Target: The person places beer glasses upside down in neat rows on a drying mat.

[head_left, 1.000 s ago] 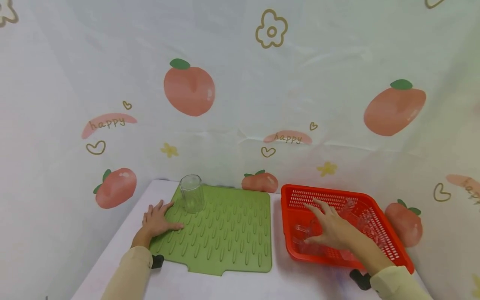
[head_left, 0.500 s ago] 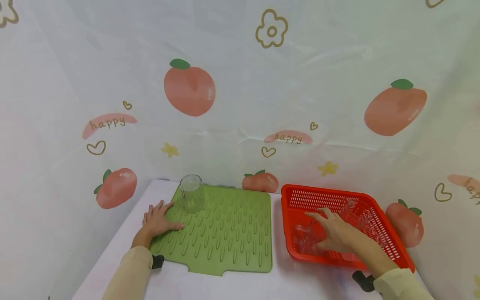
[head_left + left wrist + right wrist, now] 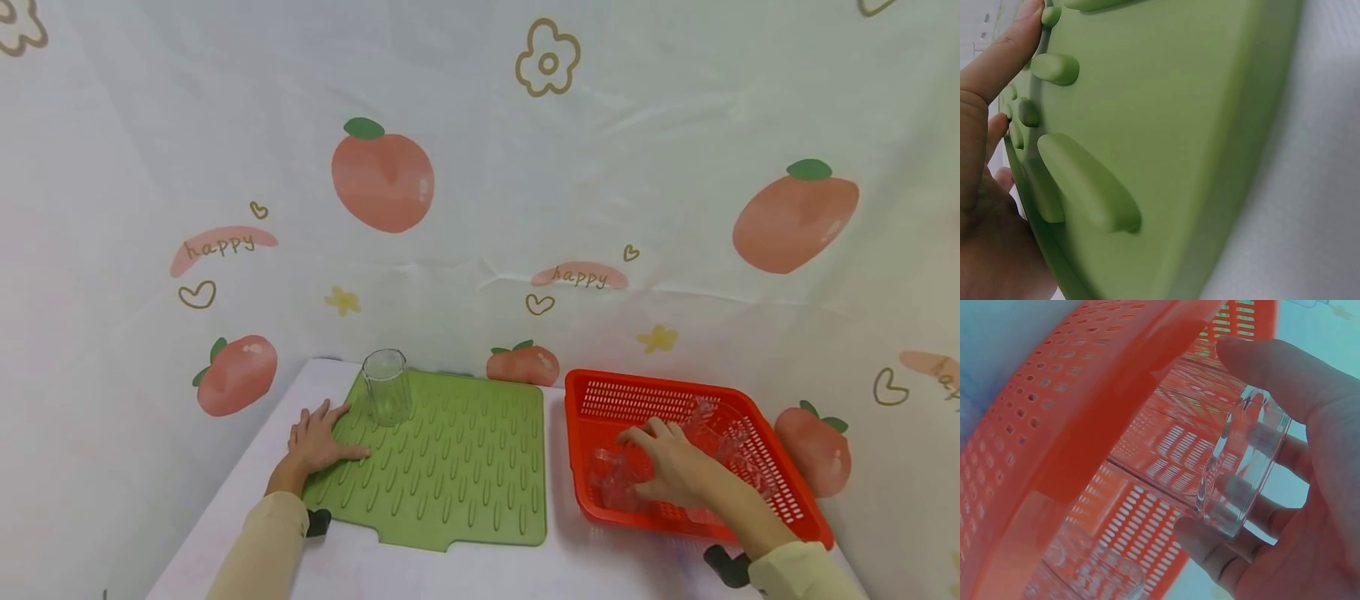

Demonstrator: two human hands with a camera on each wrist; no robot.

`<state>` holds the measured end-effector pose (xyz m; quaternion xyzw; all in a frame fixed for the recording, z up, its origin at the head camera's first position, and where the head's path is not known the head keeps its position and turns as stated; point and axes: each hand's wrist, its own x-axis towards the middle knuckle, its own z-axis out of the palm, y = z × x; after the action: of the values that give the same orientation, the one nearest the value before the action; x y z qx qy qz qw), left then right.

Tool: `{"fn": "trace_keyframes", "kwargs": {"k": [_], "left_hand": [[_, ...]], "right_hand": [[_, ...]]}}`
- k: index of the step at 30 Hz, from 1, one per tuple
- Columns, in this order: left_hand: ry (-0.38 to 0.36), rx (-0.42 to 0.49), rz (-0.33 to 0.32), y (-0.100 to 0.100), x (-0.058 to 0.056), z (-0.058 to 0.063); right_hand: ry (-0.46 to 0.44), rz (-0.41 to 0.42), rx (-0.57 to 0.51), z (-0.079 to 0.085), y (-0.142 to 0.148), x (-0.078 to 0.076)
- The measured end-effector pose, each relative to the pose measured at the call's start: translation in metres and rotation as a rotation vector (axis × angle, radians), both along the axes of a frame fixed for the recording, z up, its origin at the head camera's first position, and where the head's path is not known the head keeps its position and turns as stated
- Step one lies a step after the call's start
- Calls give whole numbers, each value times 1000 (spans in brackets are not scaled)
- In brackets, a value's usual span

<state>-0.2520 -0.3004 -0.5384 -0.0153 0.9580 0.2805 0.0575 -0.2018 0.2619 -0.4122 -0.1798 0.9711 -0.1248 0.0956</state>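
Observation:
My left hand [image 3: 318,442] rests with spread, straight fingers on the left edge of a green draining mat [image 3: 465,467] with raised ridges. In the left wrist view, the thumb lies along the mat's surface [image 3: 1166,106]. A clear drinking glass [image 3: 387,396] stands upright at the mat's back left corner. On the right, my right hand [image 3: 671,467] reaches down into a red plastic basket [image 3: 660,380]. In the right wrist view, its thumb and fingers curl round the thick base of a clear glass [image 3: 1238,465] lying in the basket.
More clear glasses [image 3: 723,437] lie in the right part of the basket, and another glass [image 3: 1097,569] shows low in the right wrist view. Both mat and basket sit on a white table [image 3: 352,567]. A white printed cloth [image 3: 465,183] hangs behind it.
My right hand has lowered into the basket, and its fingers have closed in round a glass. The left hand stays where it was on the mat.

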Motion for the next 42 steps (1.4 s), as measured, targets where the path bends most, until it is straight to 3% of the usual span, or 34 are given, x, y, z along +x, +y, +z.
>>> {"fn": "trace_keyframes", "kwargs": {"k": [21,31,42], "left_hand": [[29,45,2,-4,0,-3],[-3,17,-5,-4,-1,1],[-3,16,-9,-2,-3,-1]], "right_hand": [[123,-91,-136,36,13,0],[190,-123,-247,50,17,-6],[183,-160,-430,42,14,-13]]}}
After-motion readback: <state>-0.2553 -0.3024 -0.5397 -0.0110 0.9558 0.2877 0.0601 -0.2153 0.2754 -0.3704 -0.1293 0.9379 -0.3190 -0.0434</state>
